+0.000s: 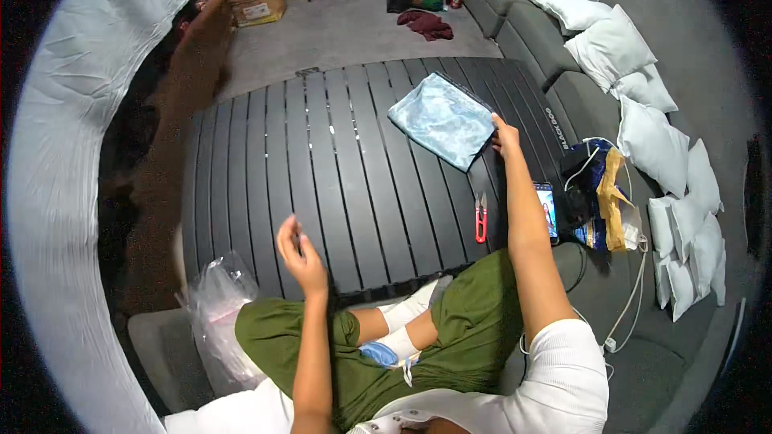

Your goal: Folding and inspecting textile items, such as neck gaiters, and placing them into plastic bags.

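My right hand [505, 135] reaches far over the slatted black table [281, 169], its fingers closed at the right corner of a flat blue-and-white marbled fabric piece [442, 119]. The fabric looks folded and lies on the table with a dark strip along its far right edge. Thread snips with red handles [481, 227] lie nearer to me, below the fabric. Raised over the table's near left part, my left hand [302, 257] is empty, its fingers loosely bent and apart.
A phone with a lit screen [547, 207] rests by the table's right edge, beside a blue-and-yellow bag [613, 197] and white cables [635, 289]. Several white pillows [651, 141] line the grey sofa [555, 48]. A clear plastic bag [219, 313] sits at my left knee.
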Available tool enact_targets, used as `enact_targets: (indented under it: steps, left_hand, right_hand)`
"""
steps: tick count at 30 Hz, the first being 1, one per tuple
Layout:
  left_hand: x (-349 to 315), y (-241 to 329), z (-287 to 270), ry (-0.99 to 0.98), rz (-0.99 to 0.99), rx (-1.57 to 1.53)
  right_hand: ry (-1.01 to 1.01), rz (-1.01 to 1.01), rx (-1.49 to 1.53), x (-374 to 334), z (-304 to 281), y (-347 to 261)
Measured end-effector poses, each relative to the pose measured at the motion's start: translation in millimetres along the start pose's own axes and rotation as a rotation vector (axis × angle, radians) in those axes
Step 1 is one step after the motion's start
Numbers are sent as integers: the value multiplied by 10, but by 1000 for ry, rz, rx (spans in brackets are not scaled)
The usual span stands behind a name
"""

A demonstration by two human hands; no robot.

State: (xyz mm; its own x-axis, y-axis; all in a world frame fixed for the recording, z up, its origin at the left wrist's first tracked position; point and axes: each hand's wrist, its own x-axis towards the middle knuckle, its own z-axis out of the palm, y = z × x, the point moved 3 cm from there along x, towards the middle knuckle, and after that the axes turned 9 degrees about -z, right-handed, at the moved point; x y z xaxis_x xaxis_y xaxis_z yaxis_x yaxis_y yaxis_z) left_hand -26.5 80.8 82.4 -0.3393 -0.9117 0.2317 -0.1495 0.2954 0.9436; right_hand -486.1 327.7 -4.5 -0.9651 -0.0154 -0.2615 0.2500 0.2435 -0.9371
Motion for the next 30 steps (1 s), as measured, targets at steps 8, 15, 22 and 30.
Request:
enact_targets:
  steps: [8, 15, 22, 30]
  left_hand:
    - [-943, 65, -715, -177, -131, -15]
    - [-1083, 276, -439, -363, -19, 22]
    - [-1166, 231, -585, -348, -30, -12]
    - [-1247, 180, -631, -361, 3, -28]
  right_hand:
    - [420, -469, -373, 52, -124, -272]
    - [466, -449, -367, -437, -18, -1146]
    - [359, -615, -410, -638, 15, -1723]
    - [557, -789, -208, -972, 173, -1922]
